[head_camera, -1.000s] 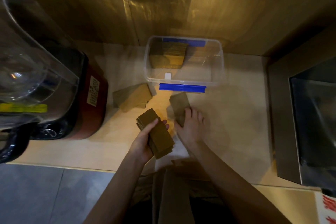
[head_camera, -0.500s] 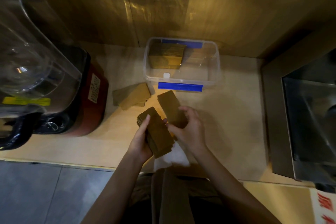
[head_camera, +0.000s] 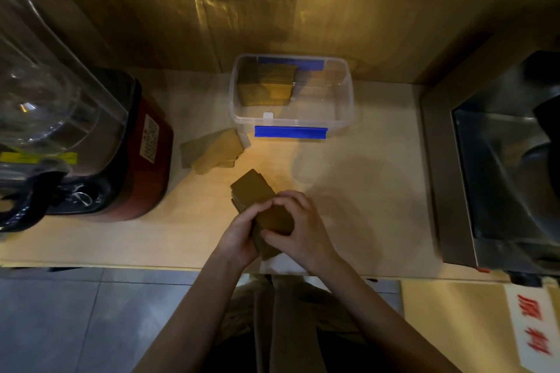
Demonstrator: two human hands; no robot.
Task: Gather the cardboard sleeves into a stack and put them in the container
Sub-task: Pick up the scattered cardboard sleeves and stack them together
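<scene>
Counter (head_camera: 363, 191): pale wood, carrying everything listed.

Stack of cardboard sleeves (head_camera: 257, 200): sitting near the counter's 6 o'clock edge, being held from both sides.

Left hand (head_camera: 239, 236): gripping the stack's left side, fingers curling closed around it.

Right hand (head_camera: 300, 227): pressing on the stack's right side, fingers wrapping over its top.

Loose sleeves (head_camera: 213, 150): lying in a small pile at 11 o'clock from the hands, just beside the container's near left corner.

Container (head_camera: 348, 100): clear plastic with blue clips, standing at 12 o'clock, holding more sleeves (head_camera: 266, 85) in its left half.

Blender (head_camera: 91, 136): standing at 9 o'clock.

Steel appliance (head_camera: 500, 166): standing at 3 o'clock.
</scene>
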